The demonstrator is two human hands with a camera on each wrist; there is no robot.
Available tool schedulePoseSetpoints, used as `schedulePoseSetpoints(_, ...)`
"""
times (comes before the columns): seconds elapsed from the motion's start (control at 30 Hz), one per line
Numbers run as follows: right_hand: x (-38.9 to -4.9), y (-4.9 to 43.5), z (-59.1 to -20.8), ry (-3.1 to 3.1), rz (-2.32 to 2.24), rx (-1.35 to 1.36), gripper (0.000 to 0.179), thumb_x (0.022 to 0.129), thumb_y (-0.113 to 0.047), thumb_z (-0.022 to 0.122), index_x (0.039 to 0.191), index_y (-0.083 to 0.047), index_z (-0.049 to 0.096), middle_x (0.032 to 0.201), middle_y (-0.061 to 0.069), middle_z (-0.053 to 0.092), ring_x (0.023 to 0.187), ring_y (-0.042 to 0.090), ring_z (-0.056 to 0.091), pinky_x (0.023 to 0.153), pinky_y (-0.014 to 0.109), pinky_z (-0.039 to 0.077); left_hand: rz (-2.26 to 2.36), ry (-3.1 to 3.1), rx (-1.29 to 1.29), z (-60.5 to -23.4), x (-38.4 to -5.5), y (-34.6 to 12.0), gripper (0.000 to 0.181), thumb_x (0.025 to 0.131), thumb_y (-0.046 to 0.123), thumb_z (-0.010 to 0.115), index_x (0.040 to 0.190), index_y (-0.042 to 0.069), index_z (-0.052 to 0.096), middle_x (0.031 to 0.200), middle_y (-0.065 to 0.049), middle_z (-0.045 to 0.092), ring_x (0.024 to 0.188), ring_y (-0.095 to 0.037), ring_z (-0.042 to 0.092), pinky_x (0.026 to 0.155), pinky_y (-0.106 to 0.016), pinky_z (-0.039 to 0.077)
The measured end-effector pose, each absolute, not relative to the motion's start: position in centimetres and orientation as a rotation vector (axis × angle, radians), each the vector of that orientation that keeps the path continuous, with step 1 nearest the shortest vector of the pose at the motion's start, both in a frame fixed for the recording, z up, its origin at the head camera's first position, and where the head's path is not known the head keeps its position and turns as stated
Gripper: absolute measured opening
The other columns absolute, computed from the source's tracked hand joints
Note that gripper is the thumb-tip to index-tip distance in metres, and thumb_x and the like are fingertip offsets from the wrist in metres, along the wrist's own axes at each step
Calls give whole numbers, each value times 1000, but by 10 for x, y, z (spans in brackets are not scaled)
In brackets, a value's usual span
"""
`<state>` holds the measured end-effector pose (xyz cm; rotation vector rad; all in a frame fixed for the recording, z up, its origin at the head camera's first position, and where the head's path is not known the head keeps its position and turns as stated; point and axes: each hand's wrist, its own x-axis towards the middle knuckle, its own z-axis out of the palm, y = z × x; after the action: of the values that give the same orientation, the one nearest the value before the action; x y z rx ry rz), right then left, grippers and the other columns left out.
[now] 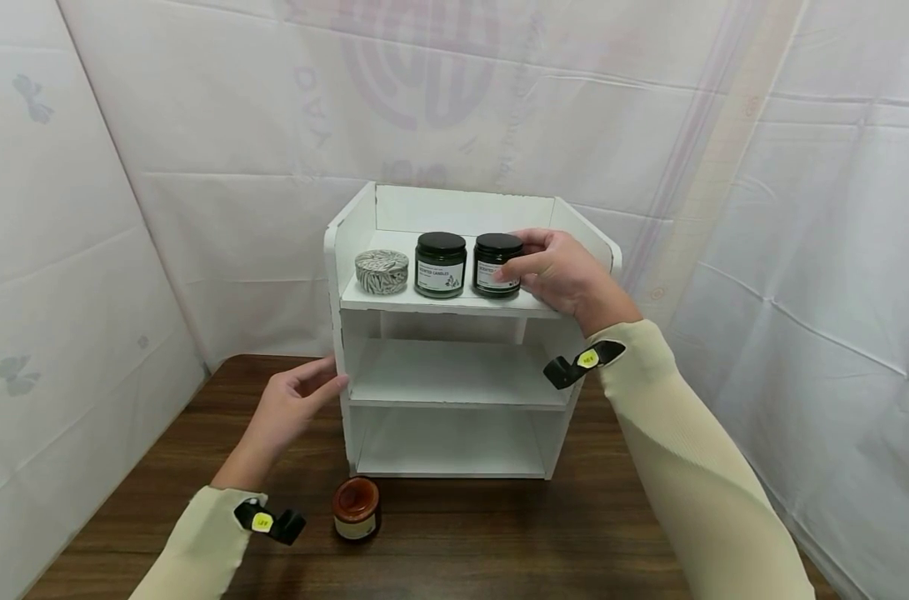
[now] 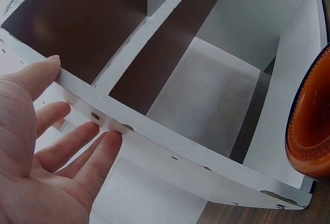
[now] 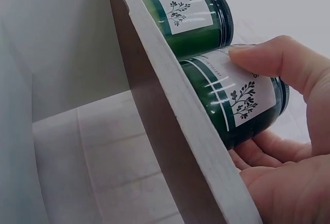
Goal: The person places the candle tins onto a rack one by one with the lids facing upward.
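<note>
On the top shelf of a small white shelf unit (image 1: 454, 307), my right hand (image 1: 566, 271) grips a dark green scented candle jar (image 3: 247, 92) with a black lid. The thumb lies across its white label, with the fingers behind and below. A matching candle jar (image 1: 441, 265) stands close to its left, then a round patterned tin (image 1: 382, 272) in grey and white. My left hand (image 2: 56, 131) is at the unit's left side panel (image 2: 170, 144), its thumb by the front edge and its loosely bent fingertips along the outer face.
An amber glass candle jar (image 1: 357, 508) with a pale label stands on the dark wooden table (image 1: 484, 542), before the unit's lower left corner. White printed cloth (image 1: 259, 100) hangs behind and on both sides. The unit has a middle shelf (image 1: 454, 373) and a bottom shelf (image 1: 450, 446).
</note>
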<state>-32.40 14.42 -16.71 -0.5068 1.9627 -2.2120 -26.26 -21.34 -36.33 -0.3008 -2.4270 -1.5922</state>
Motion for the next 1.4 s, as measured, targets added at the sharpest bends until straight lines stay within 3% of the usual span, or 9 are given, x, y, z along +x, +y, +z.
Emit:
schedulePoseSetpoints(0.17, -324, 144, -166, 1977, -2180, -482, 49, 75, 33, 59, 112, 1, 62, 115, 6, 65, 112, 18, 58, 86, 19, 55, -1590, -2426, -298, -363, -263, -213, 59, 99, 42, 68, 147, 9, 56, 141, -15, 64, 114, -5, 64, 87, -13, 51)
schedulePoseSetpoints(0.33, -322, 142, -165, 2008, -2159, -471, 50, 75, 32, 60, 116, 3, 60, 123, 9, 60, 114, 20, 56, 84, 20, 55, -1580, -2423, -300, -363, -263, -212, 59, 99, 41, 68, 147, 8, 56, 140, -16, 64, 110, 0, 63, 86, -13, 52)
schedulePoseSetpoints(0.63, -320, 142, -164, 2042, -2125, -447, 51, 77, 30, 60, 120, 2, 58, 130, 9, 56, 119, 20, 55, 86, 19, 55, -1587, -2430, -298, -363, -263, -212, 60, 99, 42, 68, 148, 9, 56, 142, -14, 63, 120, -14, 63, 87, -13, 51)
schedulePoseSetpoints(0.8, -318, 141, -165, 2122, -2087, -446, 57, 78, 26, 64, 129, 1, 56, 130, 7, 59, 116, 17, 57, 86, 17, 54, -1586, -2433, -286, -363, -262, -212, 61, 99, 43, 68, 148, 9, 55, 142, -14, 63, 115, -5, 63, 87, -12, 51)
schedulePoseSetpoints(0.97, -308, 143, -167, 2240, -2050, -439, 76, 79, 19, 69, 148, -4, 48, 146, 8, 55, 121, 16, 57, 100, 23, 51, -1592, -2432, -284, -363, -262, -213, 61, 99, 42, 68, 149, 8, 55, 142, -15, 63, 108, 6, 61, 87, -12, 51)
schedulePoseSetpoints(1.1, -300, 145, -169, 2372, -2017, -438, 84, 78, 9, 78, 153, -8, 44, 155, 7, 48, 131, 20, 55, 113, 33, 44, -1593, -2429, -285, -363, -262, -213, 61, 99, 42, 68, 148, 8, 55, 142, -15, 63, 108, 7, 60, 87, -12, 51)
schedulePoseSetpoints(1.23, -292, 150, -174, 2483, -1993, -456, 81, 79, -3, 83, 151, -6, 46, 154, 10, 50, 138, 22, 53, 117, 37, 41, -1593, -2428, -281, -363, -262, -213, 62, 99, 43, 68, 148, 8, 55, 142, -15, 63, 110, 3, 61, 87, -12, 51)
schedulePoseSetpoints(1.4, -279, 157, -184, 2517, -2062, -497, 74, 84, -6, 82, 148, -3, 47, 149, 11, 55, 140, 21, 52, 117, 37, 41, -1594, -2428, -293, -364, -263, -213, 61, 99, 43, 68, 148, 8, 55, 143, -14, 62, 121, -16, 63, 87, -12, 51)
